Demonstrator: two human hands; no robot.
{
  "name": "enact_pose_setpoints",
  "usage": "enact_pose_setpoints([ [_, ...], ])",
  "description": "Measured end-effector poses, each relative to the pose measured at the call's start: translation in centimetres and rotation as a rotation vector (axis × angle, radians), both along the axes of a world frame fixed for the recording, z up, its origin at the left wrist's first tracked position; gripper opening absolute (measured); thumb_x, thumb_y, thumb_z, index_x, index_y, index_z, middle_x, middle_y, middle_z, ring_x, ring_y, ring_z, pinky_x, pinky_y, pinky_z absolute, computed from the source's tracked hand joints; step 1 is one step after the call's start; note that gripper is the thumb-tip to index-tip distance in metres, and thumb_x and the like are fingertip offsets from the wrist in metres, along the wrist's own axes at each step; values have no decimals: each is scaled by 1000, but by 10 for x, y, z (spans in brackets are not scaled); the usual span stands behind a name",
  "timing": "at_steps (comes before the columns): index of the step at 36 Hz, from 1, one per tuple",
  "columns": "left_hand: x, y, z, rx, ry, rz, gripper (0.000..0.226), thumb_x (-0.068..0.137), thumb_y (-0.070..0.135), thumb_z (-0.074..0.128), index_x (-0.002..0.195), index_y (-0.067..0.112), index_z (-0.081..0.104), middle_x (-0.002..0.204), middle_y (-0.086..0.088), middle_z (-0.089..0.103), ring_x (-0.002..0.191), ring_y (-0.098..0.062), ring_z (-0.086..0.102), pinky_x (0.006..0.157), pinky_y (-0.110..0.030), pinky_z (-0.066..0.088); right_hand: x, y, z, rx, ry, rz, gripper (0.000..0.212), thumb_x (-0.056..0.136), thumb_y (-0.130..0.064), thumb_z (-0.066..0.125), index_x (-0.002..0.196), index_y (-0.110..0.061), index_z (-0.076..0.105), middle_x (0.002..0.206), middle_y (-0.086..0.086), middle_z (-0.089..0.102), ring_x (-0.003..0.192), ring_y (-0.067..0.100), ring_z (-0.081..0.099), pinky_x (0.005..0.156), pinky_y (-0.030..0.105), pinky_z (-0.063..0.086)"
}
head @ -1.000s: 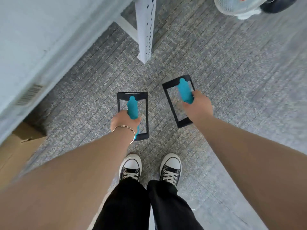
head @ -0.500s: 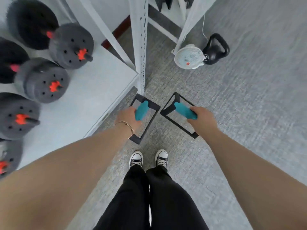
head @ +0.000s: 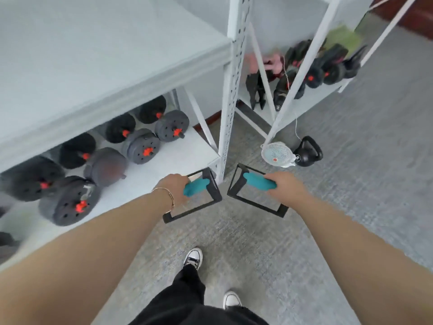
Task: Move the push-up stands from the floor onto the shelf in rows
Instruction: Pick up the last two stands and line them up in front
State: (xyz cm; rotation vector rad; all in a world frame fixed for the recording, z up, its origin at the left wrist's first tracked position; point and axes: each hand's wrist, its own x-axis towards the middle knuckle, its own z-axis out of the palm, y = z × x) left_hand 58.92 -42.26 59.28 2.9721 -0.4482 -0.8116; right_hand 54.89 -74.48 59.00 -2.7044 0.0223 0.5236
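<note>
Both arms bare, extended fwd and down from lower frame corners, converging toward centre. Left hand [head: 174, 187] fisted, back of hand up, fingers wrapped round the teal grip of a push-up stand [head: 199, 198]; thin bracelet [head: 167, 195] on left wrist. Right hand [head: 284, 187] likewise fisted round the teal grip of a second push-up stand [head: 254, 193], knuckles up, thumb side toward centre. Hands level w/ each other, near but apart. Wrists approx straight, elbows slightly bent. Legs in black trousers below; left foot fwd, right foot back, both in black-white sneakers.
</note>
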Motion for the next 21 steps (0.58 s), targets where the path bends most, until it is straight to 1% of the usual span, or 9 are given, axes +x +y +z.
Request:
enact_pose_setpoints([
  [2, -14, 8, 22, 12, -35, 26, 19, 82, 23, 53, 98, 21, 64, 93, -2, 68, 81, -23, 60, 64, -28, 41, 3, 6, 19, -15, -28, 101, 46, 78, -12, 63, 123, -22, 64, 105, 5, 68, 93, 25, 60, 67, 26, 38],
  [3, -21, 13, 33, 21, -58, 43, 20, 81, 23, 53, 99, 21, 64, 92, -2, 67, 79, -22, 58, 63, -28, 42, 5, 10, 28, -12, -33, 149, 45, 77, -13, 64, 121, -24, 65, 103, 4, 69, 90, 23, 59, 66, 26, 41],
  [5, -34, 24, 53, 40, -101, 68, 25, 81, 23, 56, 105, 23, 64, 96, -1, 67, 81, -22, 58, 66, -30, 45, 8, 19, 45, -1, -34, 244, 41, 76, -11, 65, 115, -24, 67, 100, 5, 70, 91, 24, 61, 74, 34, 49],
  [8, -55, 44, 84, 48, -152, 128, 34, 81, 22, 59, 115, 24, 61, 103, 0, 68, 92, -23, 62, 75, -32, 49, 12, 38, 69, -25, -64, 384, 39, 77, -11, 66, 115, -21, 68, 106, 5, 69, 99, 26, 61, 84, 40, 49],
  [10, -69, 59, 103, 45, -167, 184, 35, 81, 23, 61, 116, 25, 62, 104, 1, 68, 93, -22, 62, 79, -34, 52, 15, 53, 84, -43, -82, 466, 39, 78, -12, 67, 116, -21, 67, 109, 4, 69, 100, 24, 60, 86, 40, 48],
  [12, -85, 75, 122, 49, -177, 228, 36, 82, 24, 62, 118, 26, 61, 105, 2, 67, 94, -21, 61, 81, -34, 51, 18, 72, 99, -59, -96, 539, 37, 78, -13, 66, 114, -23, 67, 105, 3, 69, 97, 23, 61, 83, 39, 50],
  [14, -101, 90, 140, 61, -178, 262, 37, 83, 24, 62, 120, 26, 59, 107, 2, 67, 94, -20, 60, 80, -32, 50, 21, 91, 115, -61, -110, 587, 36, 78, -12, 66, 112, -25, 68, 102, 2, 69, 95, 23, 61, 82, 40, 50],
  [18, -132, 124, 176, 77, -202, 329, 35, 83, 21, 59, 117, 27, 61, 104, 3, 67, 84, -17, 56, 69, -26, 42, 22, 134, 146, -76, -163, 662, 43, 78, -15, 69, 119, -25, 65, 114, 3, 67, 102, 24, 59, 89, 39, 47],
  [21, -154, 153, 200, 69, -207, 401, 34, 80, 20, 59, 113, 29, 64, 95, 4, 67, 82, -17, 63, 68, -27, 51, 20, 170, 171, -69, -176, 705, 48, 80, -19, 70, 126, -28, 60, 122, -1, 63, 108, 22, 56, 84, 30, 41],
])
